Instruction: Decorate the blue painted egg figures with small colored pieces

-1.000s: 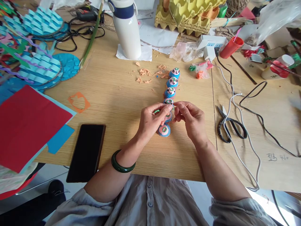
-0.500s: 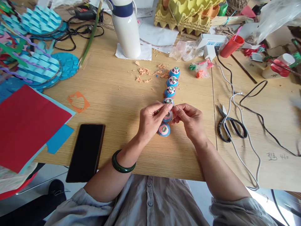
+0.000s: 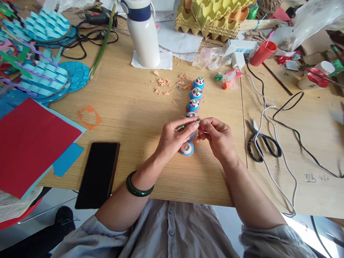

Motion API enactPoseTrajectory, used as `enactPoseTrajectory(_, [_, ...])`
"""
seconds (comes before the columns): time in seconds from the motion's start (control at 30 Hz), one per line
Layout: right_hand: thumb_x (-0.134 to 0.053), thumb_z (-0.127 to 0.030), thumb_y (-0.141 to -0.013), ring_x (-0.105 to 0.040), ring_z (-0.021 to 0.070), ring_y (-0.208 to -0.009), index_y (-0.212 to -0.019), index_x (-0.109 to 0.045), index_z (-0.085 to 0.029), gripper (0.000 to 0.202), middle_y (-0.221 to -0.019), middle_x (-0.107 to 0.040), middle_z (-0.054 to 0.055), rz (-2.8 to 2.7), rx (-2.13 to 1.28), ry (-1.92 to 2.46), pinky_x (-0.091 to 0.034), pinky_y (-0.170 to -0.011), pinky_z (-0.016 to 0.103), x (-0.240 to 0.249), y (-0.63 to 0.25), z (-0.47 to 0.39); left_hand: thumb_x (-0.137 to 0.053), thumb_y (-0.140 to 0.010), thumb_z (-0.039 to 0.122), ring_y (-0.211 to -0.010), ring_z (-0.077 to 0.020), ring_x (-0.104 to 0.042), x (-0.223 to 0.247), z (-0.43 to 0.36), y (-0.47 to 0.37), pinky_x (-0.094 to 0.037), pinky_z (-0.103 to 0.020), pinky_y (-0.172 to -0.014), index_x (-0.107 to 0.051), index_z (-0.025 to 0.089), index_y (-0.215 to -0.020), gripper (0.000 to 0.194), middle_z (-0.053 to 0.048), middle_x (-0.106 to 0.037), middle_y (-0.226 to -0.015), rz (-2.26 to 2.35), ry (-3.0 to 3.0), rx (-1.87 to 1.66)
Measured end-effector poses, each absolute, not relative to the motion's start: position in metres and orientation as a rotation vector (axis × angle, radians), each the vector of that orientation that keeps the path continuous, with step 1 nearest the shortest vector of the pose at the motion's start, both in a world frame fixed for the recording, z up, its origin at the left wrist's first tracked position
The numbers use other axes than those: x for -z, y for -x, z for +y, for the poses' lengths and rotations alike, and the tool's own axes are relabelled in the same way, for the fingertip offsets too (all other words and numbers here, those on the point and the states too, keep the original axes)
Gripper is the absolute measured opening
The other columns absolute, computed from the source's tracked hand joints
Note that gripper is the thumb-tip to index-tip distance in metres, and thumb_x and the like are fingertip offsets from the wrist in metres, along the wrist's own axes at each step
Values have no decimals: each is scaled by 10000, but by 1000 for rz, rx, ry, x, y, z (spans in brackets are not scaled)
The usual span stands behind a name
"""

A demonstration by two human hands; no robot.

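Observation:
Blue domed pieces with pink tops stand in a line on the wooden table [image 3: 129, 143]. Small green rings mark their tops, and the farther ones [image 3: 195, 93] also bear dark marks. The nearest dome [image 3: 186, 147] shows just below my fingers. Over the line, my left hand [image 3: 176, 134] has thumb and forefinger pinched on a tiny green bit, with more green clay [image 3: 180, 127] showing between its fingers. My right hand [image 3: 216, 134] meets it fingertip to fingertip, also pinched; what lies in its fingertips is too small to make out. Both hands partly cover the middle domes.
Black scissors [image 3: 264, 143] and a white cable lie right of my right hand. A phone [image 3: 97, 175] and red sheet [image 3: 40, 143] are at left. Farther back stand a white bottle [image 3: 145, 39], yellow egg trays [image 3: 212, 18] and a red cup [image 3: 263, 53]. Orange scraps [image 3: 163, 81] lie beyond the hands.
My left fingers have spread a little and shifted over the domes, so green clay now shows between them. My right hand has barely moved and stays pinched.

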State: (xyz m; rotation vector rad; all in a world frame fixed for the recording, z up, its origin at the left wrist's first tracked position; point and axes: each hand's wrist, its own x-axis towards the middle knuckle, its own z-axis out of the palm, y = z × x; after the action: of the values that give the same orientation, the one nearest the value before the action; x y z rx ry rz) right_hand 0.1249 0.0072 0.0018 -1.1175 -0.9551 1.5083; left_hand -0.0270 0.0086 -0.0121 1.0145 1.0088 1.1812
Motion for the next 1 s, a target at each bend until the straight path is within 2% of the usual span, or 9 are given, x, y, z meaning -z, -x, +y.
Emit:
enactPoseTrajectory(0.13, [-884, -501, -730, -597, 79, -540, -717, -722, -196, 346, -641, -651, -39, -938, -1560, 1079, -568, -515, 214, -2, -126, 7, -819, -816, 393, -495, -60, -480, 9, 8, 27, -405, -199, -456, -849, 211, -1019, 274, 10, -641, -646, 984, -1006, -1192])
enactPoseTrajectory(0.23, [-877, -495, -742, -598, 80, -540, -714, -724, -194, 338, -638, -653, -37, -939, -1579, 1067, -570, -516, 213, -1, -126, 7, -811, -832, 388, -465, -48, -452, 6, 9, 28, -389, -191, -449, -849, 207, -1022, 265, 26, -591, -598, 967, -1012, -1193])
enactPoseTrajectory(0.67, [-859, -489, -770, -595, 82, -558, -734, -721, -199, 324, -666, -652, -33, -981, -1575, 1073, -563, -529, 220, 0, -127, 7, -828, -803, 391, -453, -54, -483, 4, 9, 27, -418, -195, -445, -825, 185, -910, 232, 19, -622, -600, 1014, -1025, -1221])
enactPoseTrajectory(0.87, [-771, -559, -847, -588, 76, -530, -690, -674, -188, 414, -643, -624, -30, -1054, -1487, 1132, -529, -518, 218, 3, -126, 6, -843, -773, 428, -449, -51, -448, 4, 9, 27, -417, -203, -440, -799, 179, -860, 268, 31, -600, -578, 1067, -1017, -1238])
enactPoseTrajectory(1.0, [-736, -586, -867, -586, 76, -519, -722, -684, -187, 427, -636, -613, -31, -1062, -1467, 1141, -541, -516, 222, 3, -125, 6, -845, -758, 440, -473, -52, -468, 4, 8, 25, -413, -193, -435, -796, 174, -858, 288, 12, -658, -634, 1087, -989, -1262])
